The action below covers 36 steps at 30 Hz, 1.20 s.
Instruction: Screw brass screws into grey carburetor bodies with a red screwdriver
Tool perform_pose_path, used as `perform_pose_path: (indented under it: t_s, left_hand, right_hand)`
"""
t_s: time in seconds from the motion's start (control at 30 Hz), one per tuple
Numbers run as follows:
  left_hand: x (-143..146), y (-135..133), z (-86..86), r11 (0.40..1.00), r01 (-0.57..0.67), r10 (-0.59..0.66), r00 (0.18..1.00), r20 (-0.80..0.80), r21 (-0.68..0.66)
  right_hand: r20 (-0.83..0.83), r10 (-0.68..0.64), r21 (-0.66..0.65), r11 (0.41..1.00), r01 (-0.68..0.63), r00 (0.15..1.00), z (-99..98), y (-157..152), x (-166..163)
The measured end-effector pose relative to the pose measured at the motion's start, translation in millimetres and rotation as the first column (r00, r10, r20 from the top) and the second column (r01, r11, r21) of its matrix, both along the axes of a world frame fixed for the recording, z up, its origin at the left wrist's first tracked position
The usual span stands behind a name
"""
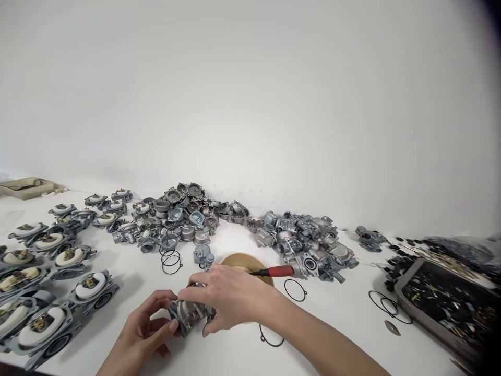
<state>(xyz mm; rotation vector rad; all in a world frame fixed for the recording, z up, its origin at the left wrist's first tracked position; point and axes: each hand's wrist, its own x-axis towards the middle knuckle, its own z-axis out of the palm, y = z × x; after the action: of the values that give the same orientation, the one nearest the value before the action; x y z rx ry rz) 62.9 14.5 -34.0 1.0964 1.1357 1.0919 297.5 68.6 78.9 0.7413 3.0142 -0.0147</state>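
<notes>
Between my two hands, just above the white table, is a grey metal carburetor (190, 314). My left hand (146, 326) grips its left side with thumb and fingers. From above, my right hand (223, 295) wraps over its top and right side, hiding part of it. A round gold-coloured dish (238, 259) sits behind my right hand, partly covered by it. Across the dish's rim lies a screwdriver with a red handle (279, 271). A small carburetor piece (202, 254) stands just beyond my hands.
Carburetor bodies with white floats (90, 286) fill the left side. Piles of float bowls (183, 209) and carburetors (309, 237) lie along the wall. Black rubber gaskets (171, 261) are scattered about. At right stands a metal tray (410, 284) of small parts; a cream tray (27, 187) is far left.
</notes>
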Motion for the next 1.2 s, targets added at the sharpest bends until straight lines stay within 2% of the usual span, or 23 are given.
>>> perform_pose_path:
  t_s: [0.1, 0.37, 0.77, 1.0, 1.2]
  left_hand:
    - [-2.8, -1.6, -0.6, 1.0, 0.015, -0.015, 0.998, 0.054, -0.012]
    - [-8.4, 1.3, -9.6, 0.996, 0.09, -0.089, 0.993, 0.074, -0.01]
    - [-7.7, 1.5, -2.6, 0.993, 0.116, -0.116, 0.992, 0.045, -0.007]
    - [-16.0, 3.7, -9.8, 0.975, 0.221, -0.222, 0.975, 0.031, 0.034]
    - [-19.7, 7.1, -12.7, 0.956, 0.288, -0.287, 0.957, -0.034, 0.054]
  right_hand:
    - [0.024, 0.033, 0.045, 0.998, -0.034, 0.999, 3.2, -8.4, -3.9]
    - [0.086, 0.041, 0.043, 0.998, -0.044, 0.995, 1.5, -13.8, -10.1]
    - [0.046, -0.036, -0.083, 0.996, 0.04, 0.998, 3.3, -9.5, -7.0]
    - [0.006, -0.068, -0.13, 0.989, 0.068, 0.998, 4.3, -8.5, -4.0]
    - [0.028, -0.075, -0.116, 0.99, 0.077, 0.997, 6.5, -9.9, -4.7]
